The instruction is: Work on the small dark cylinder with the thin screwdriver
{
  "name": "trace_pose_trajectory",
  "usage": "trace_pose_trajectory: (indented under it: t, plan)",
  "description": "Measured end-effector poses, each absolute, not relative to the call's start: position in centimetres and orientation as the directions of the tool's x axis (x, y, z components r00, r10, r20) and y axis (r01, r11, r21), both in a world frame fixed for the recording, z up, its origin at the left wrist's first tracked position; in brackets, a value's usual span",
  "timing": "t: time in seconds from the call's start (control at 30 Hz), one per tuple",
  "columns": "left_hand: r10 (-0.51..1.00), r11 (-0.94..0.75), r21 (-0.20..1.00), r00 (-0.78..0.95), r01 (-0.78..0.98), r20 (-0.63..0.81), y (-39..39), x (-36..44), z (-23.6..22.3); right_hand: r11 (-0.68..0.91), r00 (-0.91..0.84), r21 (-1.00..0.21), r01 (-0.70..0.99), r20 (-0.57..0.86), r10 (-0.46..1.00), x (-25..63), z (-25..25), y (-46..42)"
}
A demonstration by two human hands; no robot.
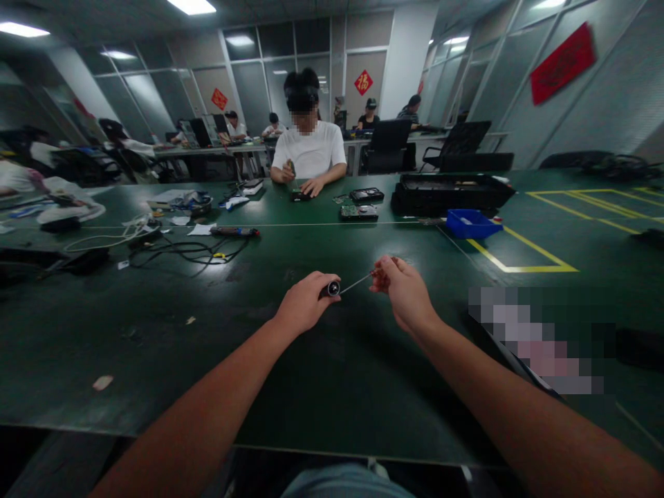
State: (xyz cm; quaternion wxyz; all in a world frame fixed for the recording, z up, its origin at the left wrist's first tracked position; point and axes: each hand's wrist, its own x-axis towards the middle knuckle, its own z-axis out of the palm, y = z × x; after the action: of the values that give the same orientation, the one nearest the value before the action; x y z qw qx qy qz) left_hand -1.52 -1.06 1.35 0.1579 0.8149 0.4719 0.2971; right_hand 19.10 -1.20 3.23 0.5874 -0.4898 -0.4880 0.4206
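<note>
Above the green table, my left hand [305, 301] is closed around a short dark cylinder [332, 288] whose shiny round end faces me. A thin metal rod [357, 283] slants up from beside the cylinder to my right hand [402, 287]. The fingers of my right hand are pinched together at the rod's far end. Something small and reddish-brown shows at those fingertips, too blurred to name. Whether rod and cylinder are joined, I cannot tell.
Across the green table [249, 373] a person [310, 149] in a white shirt handles a small dark part. Hard drives [359, 213], a blue bin [471, 224] and a long black tray [449, 195] lie beyond my hands. Cables and a dark electric screwdriver [234, 232] are on the left.
</note>
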Motion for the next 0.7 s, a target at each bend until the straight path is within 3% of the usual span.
trace_pose_trajectory:
  t: [0.33, 0.7]
  plan:
    - [0.884, -0.467, 0.543, 0.349, 0.698, 0.312, -0.8, -1.5, 0.8, 0.409, 0.136, -0.888, 0.211, 0.441, 0.887, 18.6, 3.5, -2.6]
    - [0.898, -0.438, 0.509, 0.332, 0.741, 0.289, -0.9, -1.5, 0.8, 0.456, -0.014, -0.741, 0.493, 0.517, 0.856, 18.6, 3.7, -3.3]
